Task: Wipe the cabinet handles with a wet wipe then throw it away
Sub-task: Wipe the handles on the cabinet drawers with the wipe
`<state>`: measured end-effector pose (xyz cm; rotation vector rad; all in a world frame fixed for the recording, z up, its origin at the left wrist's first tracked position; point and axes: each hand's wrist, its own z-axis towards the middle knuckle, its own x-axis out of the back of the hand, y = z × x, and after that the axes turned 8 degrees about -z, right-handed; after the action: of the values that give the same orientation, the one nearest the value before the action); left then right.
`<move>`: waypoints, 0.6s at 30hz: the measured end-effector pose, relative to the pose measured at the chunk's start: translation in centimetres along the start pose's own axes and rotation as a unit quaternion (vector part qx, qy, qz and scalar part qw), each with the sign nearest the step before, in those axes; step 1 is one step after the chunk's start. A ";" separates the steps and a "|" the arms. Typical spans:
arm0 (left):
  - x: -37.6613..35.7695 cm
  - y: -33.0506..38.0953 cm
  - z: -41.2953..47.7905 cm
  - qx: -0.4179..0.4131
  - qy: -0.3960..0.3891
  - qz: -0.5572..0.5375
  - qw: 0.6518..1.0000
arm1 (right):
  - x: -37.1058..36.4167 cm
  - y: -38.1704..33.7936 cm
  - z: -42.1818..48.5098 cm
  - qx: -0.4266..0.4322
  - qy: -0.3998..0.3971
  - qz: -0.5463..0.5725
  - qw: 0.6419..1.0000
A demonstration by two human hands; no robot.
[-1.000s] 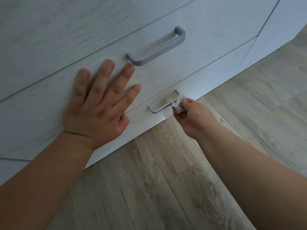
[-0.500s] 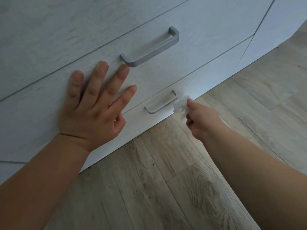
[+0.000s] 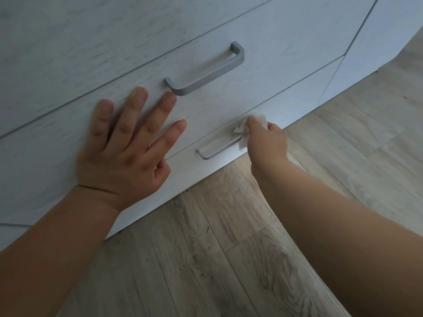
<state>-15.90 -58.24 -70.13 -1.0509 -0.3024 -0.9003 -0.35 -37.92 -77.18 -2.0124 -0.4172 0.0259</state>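
The lower grey metal handle [image 3: 218,149] slants up-right. At its right end the right hand [image 3: 267,143] pinches a crumpled white wipe [image 3: 261,118], seemingly touching it.

Grey-brown wood-grain plank floor [image 3: 206,259] meets the base of the pale woodgrain cabinet front [image 3: 68,42].

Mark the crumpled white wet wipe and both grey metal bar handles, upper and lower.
crumpled white wet wipe [image 3: 259,118], head view, top fold.
upper grey metal bar handle [image 3: 210,77], head view, mid-bar.
lower grey metal bar handle [image 3: 219,149], head view, mid-bar.
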 end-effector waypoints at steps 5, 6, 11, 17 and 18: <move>0.0 0.0 0.0 0.001 0.002 -0.002 1.000 | -0.8 0.6 -0.6 0.038 0.002 -0.029 0.999; -0.1 0.0 0.0 -0.001 0.003 -0.003 1.000 | -0.7 0.7 -0.4 0.041 0.008 -0.019 0.999; 0.0 0.0 0.0 -0.002 0.003 0.002 1.000 | 0.3 1.1 1.9 0.020 0.019 0.014 1.000; 0.0 -0.1 0.0 -0.005 0.002 0.001 1.000 | 1.1 0.3 3.2 -0.008 0.029 0.016 0.999; 0.0 -0.1 -0.1 -0.005 0.002 0.003 1.000 | 0.7 0.3 2.7 0.013 0.024 -0.005 1.000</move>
<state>-16.01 -58.32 -70.11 -1.0585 -0.2912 -0.9006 -0.12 -35.49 -78.64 -1.9808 -0.3942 -0.0216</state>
